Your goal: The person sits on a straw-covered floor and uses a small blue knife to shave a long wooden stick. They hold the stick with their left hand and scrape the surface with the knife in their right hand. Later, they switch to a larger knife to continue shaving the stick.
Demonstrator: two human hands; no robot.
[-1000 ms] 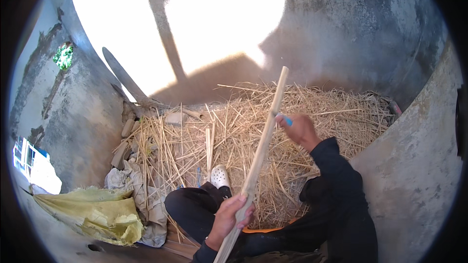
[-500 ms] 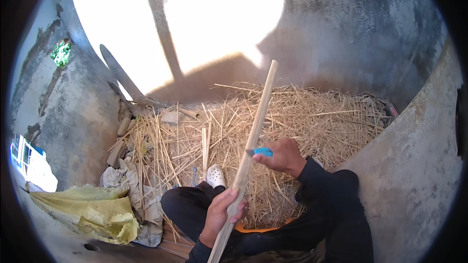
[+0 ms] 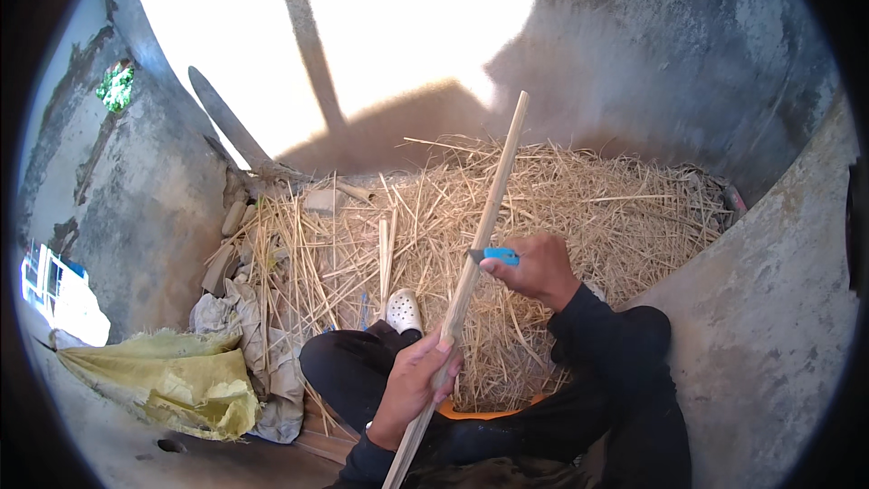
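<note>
A long pale strip of split wood or bamboo (image 3: 491,208) slants from my lap up toward the far wall. My left hand (image 3: 420,382) grips it low down, fingers wrapped round it, above my folded leg. In my right hand (image 3: 543,269) is a blue-handled utility knife (image 3: 500,256), with my thumb along the handle. Its dark blade meets the strip around the middle, well above my left hand. Part of the knife's handle is hidden inside my right fist.
Beyond my legs spreads a heap of straw-like shavings (image 3: 597,217). Several thin strips (image 3: 387,249) lie to its left. A yellow woven sack (image 3: 163,385) and a grey cloth (image 3: 281,389) rest at the left. Concrete walls (image 3: 652,63) enclose the space; my white clog (image 3: 404,311) stands ahead.
My right hand and the knife have moved a little up and to the right along the strip. The whole view has shifted slightly. Both grips are the same.
</note>
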